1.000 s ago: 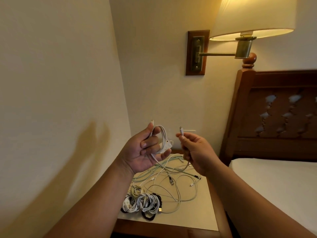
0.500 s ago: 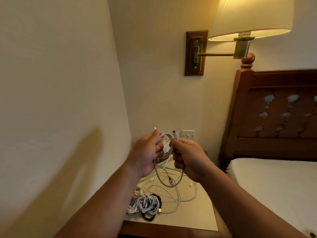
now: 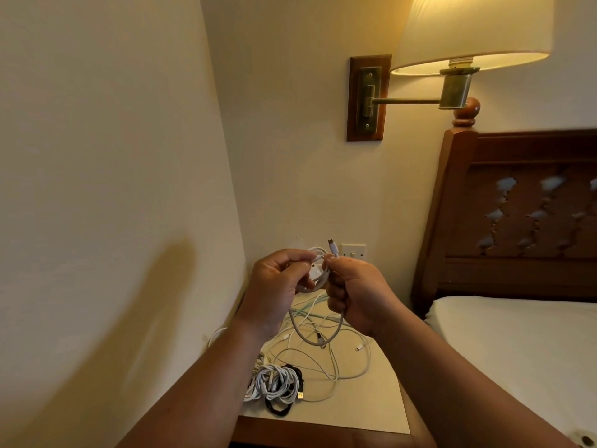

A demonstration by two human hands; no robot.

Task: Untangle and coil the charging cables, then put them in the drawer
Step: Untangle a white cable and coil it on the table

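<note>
My left hand (image 3: 278, 286) grips a small coil of white charging cable (image 3: 318, 270) held up above the nightstand. Close beside it, my right hand (image 3: 353, 292) pinches the same cable near its plug end (image 3: 333, 248), which sticks up above my fingers. A loop of that cable (image 3: 315, 337) hangs down between both hands. On the nightstand top (image 3: 371, 409) lies a loose tangle of white and pale green cables (image 3: 326, 354). A bundle of coiled white and black cables (image 3: 276, 388) lies at its front left. No drawer is in view.
The nightstand stands in a corner, with a wall (image 3: 97, 189) at the left and behind. A bed with a white mattress (image 3: 517, 350) and a wooden headboard (image 3: 523, 215) is at the right. A lit wall lamp (image 3: 468, 33) hangs above. A wall switch (image 3: 353, 250) sits behind my hands.
My hands were apart, the right one holding the plug end out to the side. They have come together, and the right hand has brought the cable end against the coil in the left.
</note>
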